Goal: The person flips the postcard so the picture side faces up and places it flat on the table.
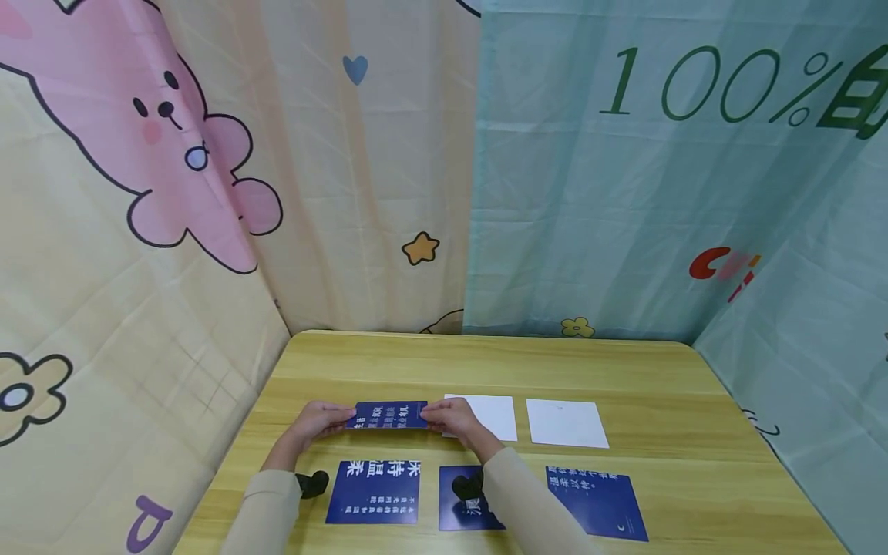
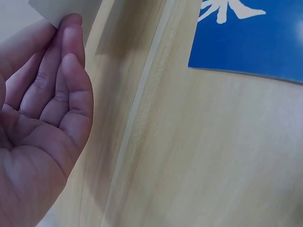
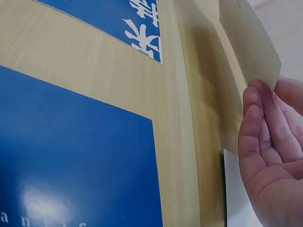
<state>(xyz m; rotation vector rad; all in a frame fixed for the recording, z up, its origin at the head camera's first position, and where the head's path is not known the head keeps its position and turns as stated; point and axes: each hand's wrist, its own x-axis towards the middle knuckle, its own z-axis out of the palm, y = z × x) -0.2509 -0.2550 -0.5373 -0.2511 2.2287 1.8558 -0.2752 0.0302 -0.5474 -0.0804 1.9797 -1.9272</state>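
Between both hands a blue card [image 1: 391, 415] with white lettering is held tilted above the table. My left hand [image 1: 322, 420] pinches its left edge, and my right hand [image 1: 454, 418] pinches the right edge. From the right wrist view the card's pale back [image 3: 253, 45] shows between thumb and fingers. In the left wrist view a corner of that pale back [image 2: 66, 8] is at the fingertips. Nearer the front lie a left blue card [image 1: 373, 493], a middle blue card [image 1: 458, 478] partly hidden by the right arm, and a right blue card [image 1: 603, 505].
Two white cards lie in the back row: one [image 1: 496, 416] partly behind the right hand, another [image 1: 567, 422] farther right. The wooden table [image 1: 694, 432] meets printed curtains [image 1: 368, 193] at its back and sides. Dark wrist-worn devices [image 1: 314, 484] sit on both wrists.
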